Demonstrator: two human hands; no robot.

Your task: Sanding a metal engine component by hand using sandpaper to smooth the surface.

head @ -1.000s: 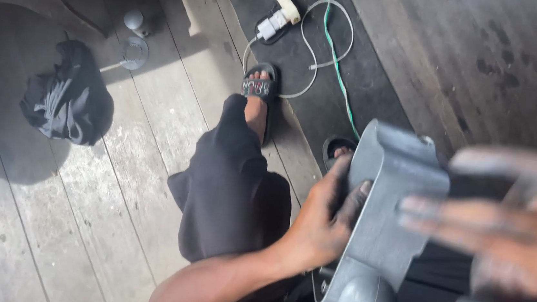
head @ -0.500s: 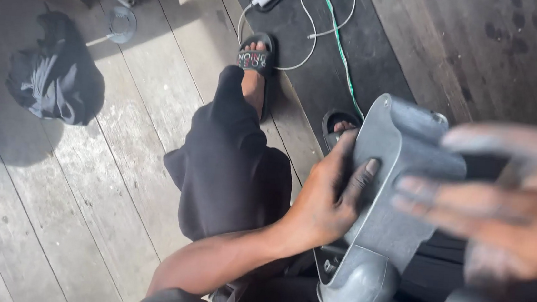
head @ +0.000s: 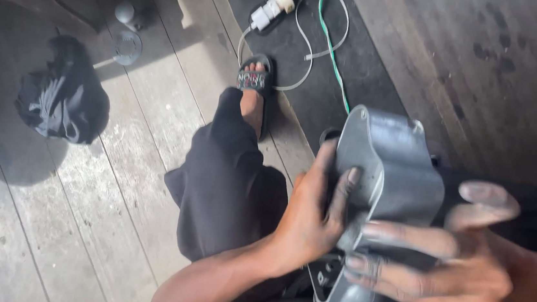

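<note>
Both hands (head: 314, 220) grip a grey metal housing (head: 386, 174).

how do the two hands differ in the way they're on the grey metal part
The left hand clasps the edge of the grey metal part with fingers curled round it; the right hand is spread open with fingers extended, laid against the part's lower side. The left hand is sharp in the picture, while the right hand is blurred. The left hand comes in from below, the right hand from the right edge. Both look grimy and dark-smudged.
</note>
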